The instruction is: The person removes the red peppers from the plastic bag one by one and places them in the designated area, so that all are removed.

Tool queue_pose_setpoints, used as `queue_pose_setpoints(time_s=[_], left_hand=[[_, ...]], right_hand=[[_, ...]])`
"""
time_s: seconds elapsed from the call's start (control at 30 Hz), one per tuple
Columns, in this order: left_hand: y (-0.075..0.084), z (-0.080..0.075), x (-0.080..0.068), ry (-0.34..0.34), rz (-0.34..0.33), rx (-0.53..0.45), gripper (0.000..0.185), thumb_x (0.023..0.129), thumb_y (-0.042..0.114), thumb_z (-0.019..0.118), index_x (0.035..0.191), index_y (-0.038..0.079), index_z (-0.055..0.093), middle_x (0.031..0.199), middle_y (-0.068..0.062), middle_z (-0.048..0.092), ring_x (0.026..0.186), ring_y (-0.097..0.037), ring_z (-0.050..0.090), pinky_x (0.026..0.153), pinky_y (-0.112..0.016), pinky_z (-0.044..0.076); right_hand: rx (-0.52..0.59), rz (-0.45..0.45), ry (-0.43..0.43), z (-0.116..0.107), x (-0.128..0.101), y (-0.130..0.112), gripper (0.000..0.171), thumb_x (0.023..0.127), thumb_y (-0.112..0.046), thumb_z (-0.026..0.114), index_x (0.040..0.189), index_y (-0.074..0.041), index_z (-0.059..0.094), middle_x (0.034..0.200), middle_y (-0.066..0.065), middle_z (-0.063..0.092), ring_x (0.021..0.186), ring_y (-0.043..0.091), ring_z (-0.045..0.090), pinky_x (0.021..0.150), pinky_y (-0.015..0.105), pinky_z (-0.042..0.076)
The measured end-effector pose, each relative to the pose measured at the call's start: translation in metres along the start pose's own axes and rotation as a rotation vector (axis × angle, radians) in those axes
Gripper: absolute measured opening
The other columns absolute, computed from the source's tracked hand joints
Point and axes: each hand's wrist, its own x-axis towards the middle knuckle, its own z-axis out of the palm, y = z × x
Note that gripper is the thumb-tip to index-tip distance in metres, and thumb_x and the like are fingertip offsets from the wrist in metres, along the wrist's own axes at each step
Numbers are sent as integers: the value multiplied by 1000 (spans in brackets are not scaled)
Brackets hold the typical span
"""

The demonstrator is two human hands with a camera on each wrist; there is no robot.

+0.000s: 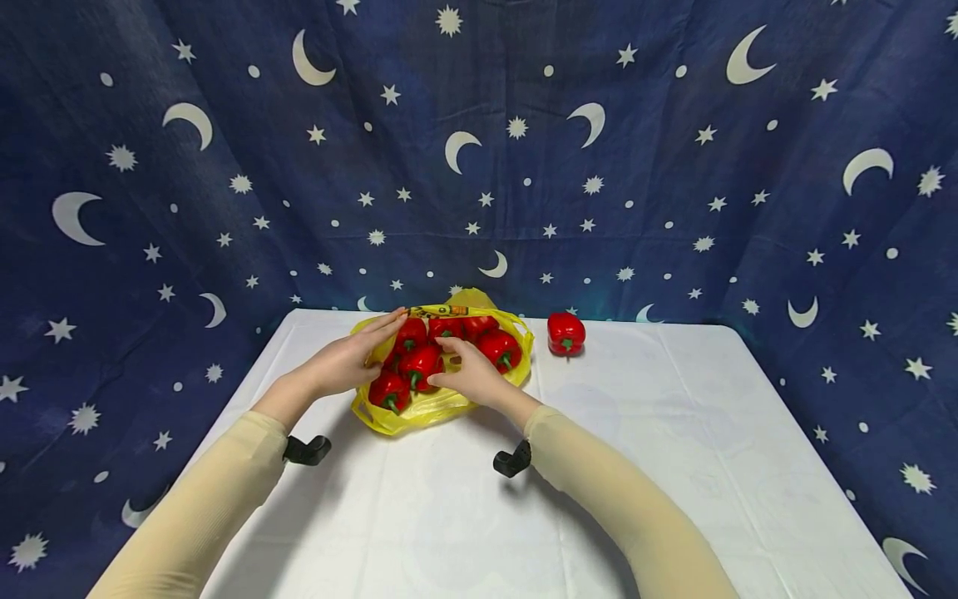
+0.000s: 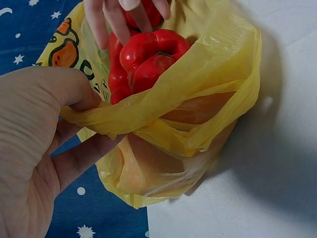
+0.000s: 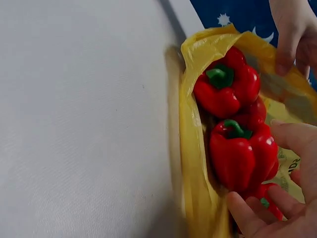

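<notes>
A yellow plastic bag [image 1: 407, 423] lies with its mouth spread, holding several red bell peppers [image 3: 233, 156] with green stems. My left hand [image 1: 337, 362] is at the bag's left side. In the left wrist view, thumb and fingers of that hand pinch the rim of the bag [image 2: 213, 59]. Over the bag's mouth, my right hand [image 1: 473, 376] reaches in among the peppers with its fingers spread. The right wrist view has its fingertips close beside one pepper; whether they touch it I cannot tell.
One more red bell pepper [image 1: 565, 333] stands to the right of the bag near the table's back edge. A white cloth covers the table [image 1: 636, 466]. Behind it hangs a dark blue curtain [image 1: 554, 208] with moons and stars.
</notes>
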Motion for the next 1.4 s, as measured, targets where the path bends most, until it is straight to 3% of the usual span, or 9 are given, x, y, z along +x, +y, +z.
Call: queue_pose_setpoints(time_s=[0.83,1.4], left_hand=[[0,-2,0,-5,3,-16,93,88,-6,69,165,20,24,172,5,8,147,-30,35,88,-40,56],[-1,-1,1,-13,-12,-17,94,88,-5,69,165,22,22,171,10,6,148,-29,35,91,-42,55]], right_hand=[[144,69,-46,12,19,14,87,84,-21,85,157,-9,38,152,9,48,129,29,55,106,38,46],[117,82,-64,14,23,20,77,88,-19,79,155,-12,42,147,8,51,123,26,55,103,38,48]])
